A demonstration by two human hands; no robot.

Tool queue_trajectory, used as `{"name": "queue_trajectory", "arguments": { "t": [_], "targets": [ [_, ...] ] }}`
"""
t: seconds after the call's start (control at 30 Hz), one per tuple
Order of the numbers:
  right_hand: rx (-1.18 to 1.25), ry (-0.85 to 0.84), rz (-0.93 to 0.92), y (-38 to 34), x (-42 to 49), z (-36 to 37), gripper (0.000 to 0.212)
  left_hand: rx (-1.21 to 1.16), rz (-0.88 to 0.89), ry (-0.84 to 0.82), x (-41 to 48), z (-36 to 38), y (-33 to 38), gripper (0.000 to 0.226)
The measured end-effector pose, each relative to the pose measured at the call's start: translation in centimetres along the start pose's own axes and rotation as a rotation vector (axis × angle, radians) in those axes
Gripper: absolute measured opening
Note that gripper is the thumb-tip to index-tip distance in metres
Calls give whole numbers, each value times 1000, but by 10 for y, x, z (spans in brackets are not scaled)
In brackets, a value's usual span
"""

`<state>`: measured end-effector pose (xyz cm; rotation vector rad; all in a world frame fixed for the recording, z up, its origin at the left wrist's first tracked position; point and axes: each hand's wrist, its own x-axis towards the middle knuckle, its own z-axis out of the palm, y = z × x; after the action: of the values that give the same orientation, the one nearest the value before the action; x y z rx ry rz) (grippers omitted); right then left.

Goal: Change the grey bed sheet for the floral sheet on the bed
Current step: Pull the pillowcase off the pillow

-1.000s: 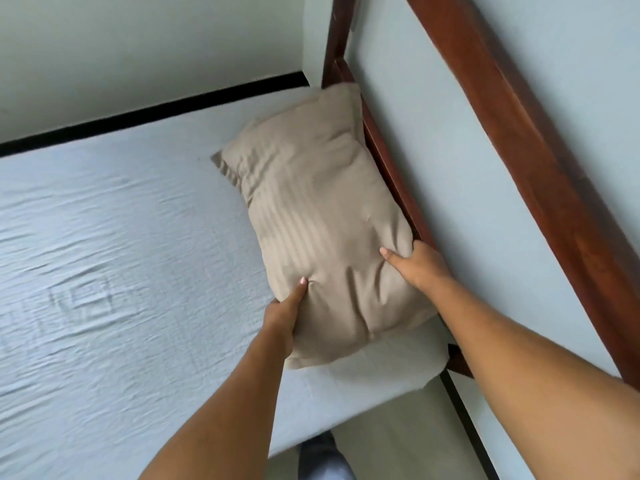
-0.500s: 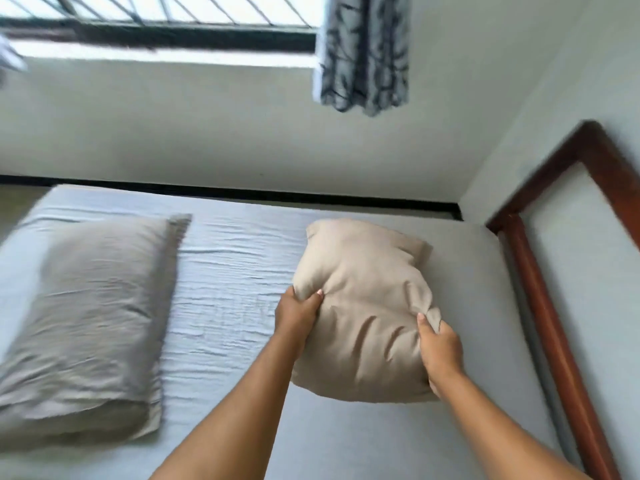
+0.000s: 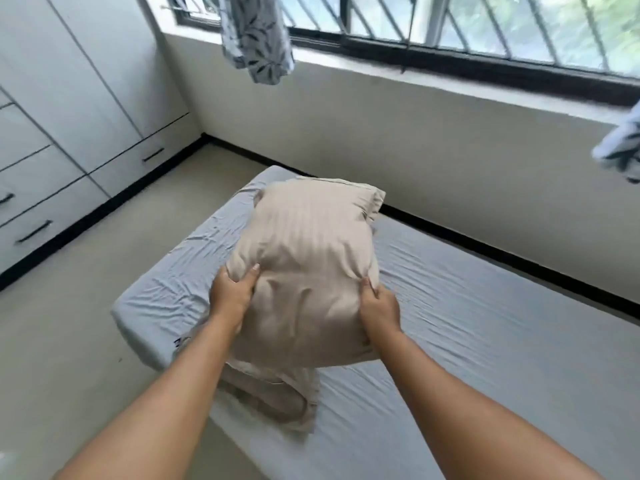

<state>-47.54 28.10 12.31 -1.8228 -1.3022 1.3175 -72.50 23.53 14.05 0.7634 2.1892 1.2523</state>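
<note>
Fingers (image 3: 251,277) of left hand (image 3: 230,296), right hand (image 3: 379,308) gripping beige striped pillow (image 3: 311,251), wrinkled pale grey sheet (image 3: 485,323) beneath

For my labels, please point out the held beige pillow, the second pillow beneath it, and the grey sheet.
held beige pillow (image 3: 308,258): head view, centre of its striped face.
second pillow (image 3: 273,396): head view, its exposed lower edge.
grey sheet (image 3: 485,323): head view, bare wrinkled area on the right.

The person is showing a bare left forearm (image 3: 162,396) and a bare right forearm (image 3: 464,396), both uncovered all the way down to the wrists, and the equally bare left hand (image 3: 230,294) and right hand (image 3: 379,308) are displaying fingers (image 3: 250,278) tipped with short, pale nails.
</note>
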Motion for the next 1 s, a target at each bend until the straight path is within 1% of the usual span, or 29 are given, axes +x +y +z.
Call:
{"name": "queue_trajectory", "arguments": {
  "t": [0.07, 0.17, 0.2, 0.27, 0.3, 0.33, 0.4, 0.47, 0.53, 0.6, 0.7, 0.77, 0.83, 0.9, 1.0],
  "targets": [
    [-28, -99, 50, -12, 9, 44, 46, 73, -61, 4, 37, -24, -29, 49],
    [-181, -299, 109, -5, 21, 104, 51, 262, -252, -44, 84, -45, -104, 81],
    [-229, -375, 116, 2, 21, 119, 55, 270, -303, -62, 85, -46, -123, 88],
    [-273, -523, 195, 20, 13, 142, 69, 203, -388, -192, 73, -38, -152, 83],
    [-292, -567, 219, 28, 9, 150, 75, 198, -415, -257, 66, -30, -162, 83],
    [-315, -604, 228, 37, 5, 155, 80, 205, -427, -314, 56, -20, -174, 91],
    [-386, -621, 182, 52, 0, 157, 81, 268, -394, -319, 41, -2, -193, 104],
    [-498, -630, 147, 62, -1, 150, 79, 371, -361, -305, 31, 11, -204, 107],
    [-559, -638, 100, 74, 0, 141, 80, 471, -335, -287, 21, 20, -201, 107],
    [-612, -649, 57, 84, -2, 127, 81, 546, -277, -231, 9, 28, -192, 104],
    [-685, -637, -3, 98, -12, 99, 81, 594, -221, -161, -13, 42, -180, 102],
    [-717, -610, -8, 112, -20, 75, 81, 632, -184, -152, -33, 54, -168, 100],
    [-752, -565, 0, 128, -30, 44, 81, 666, -119, -183, -60, 69, -156, 91],
    [-769, -523, 7, 144, -41, 13, 79, 685, -24, -256, -90, 87, -147, 78],
    [-748, -446, 54, 176, -65, -53, 76, 684, 106, -447, -157, 129, -132, 65]
  ]
}}
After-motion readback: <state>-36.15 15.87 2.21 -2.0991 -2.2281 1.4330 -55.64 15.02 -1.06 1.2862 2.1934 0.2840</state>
